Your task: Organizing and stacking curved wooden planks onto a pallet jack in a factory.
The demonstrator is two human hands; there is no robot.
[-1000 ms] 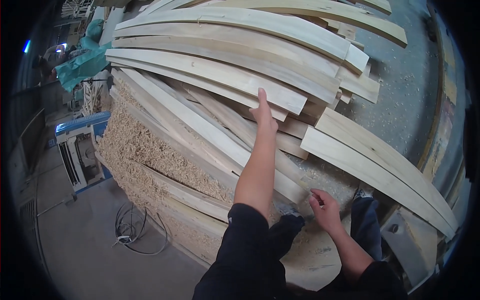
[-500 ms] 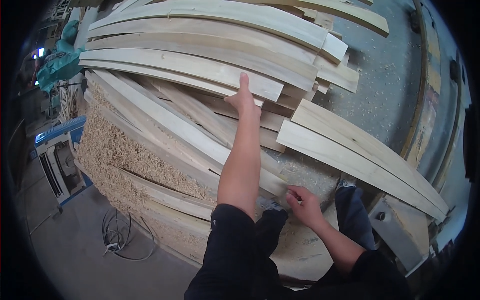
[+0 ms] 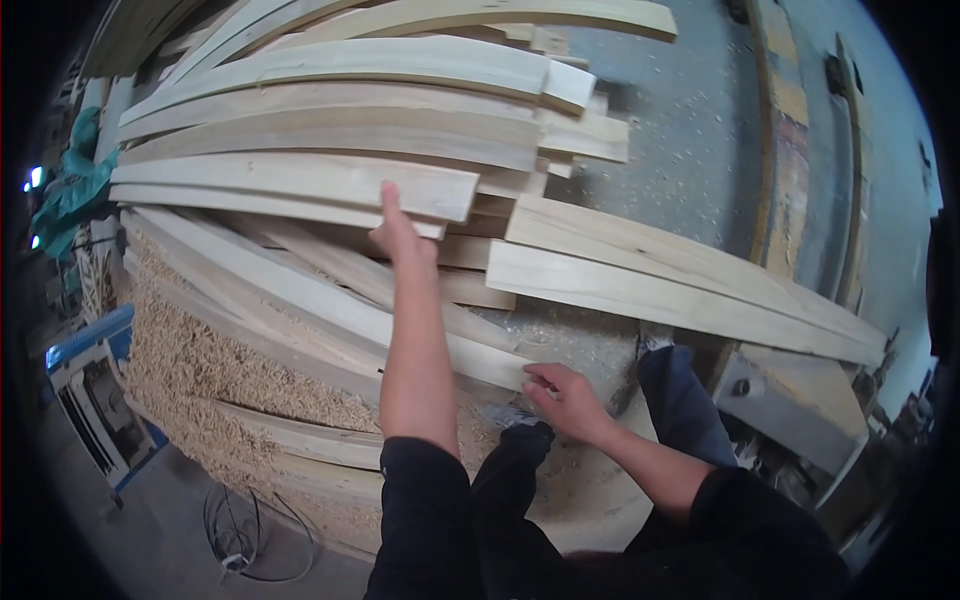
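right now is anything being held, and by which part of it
The left hand seems to grip a pale board by its near edge, close to the board's right end. Whether the right hand holds anything cannot be told.

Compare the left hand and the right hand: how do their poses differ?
The left hand reaches farther forward; the right hand is closer in. The left hand's thumb lies over an upper curved plank, pointing forward, while the right hand's fingers curl loosely leftward beside a lower plank's end. Both hands are bare.
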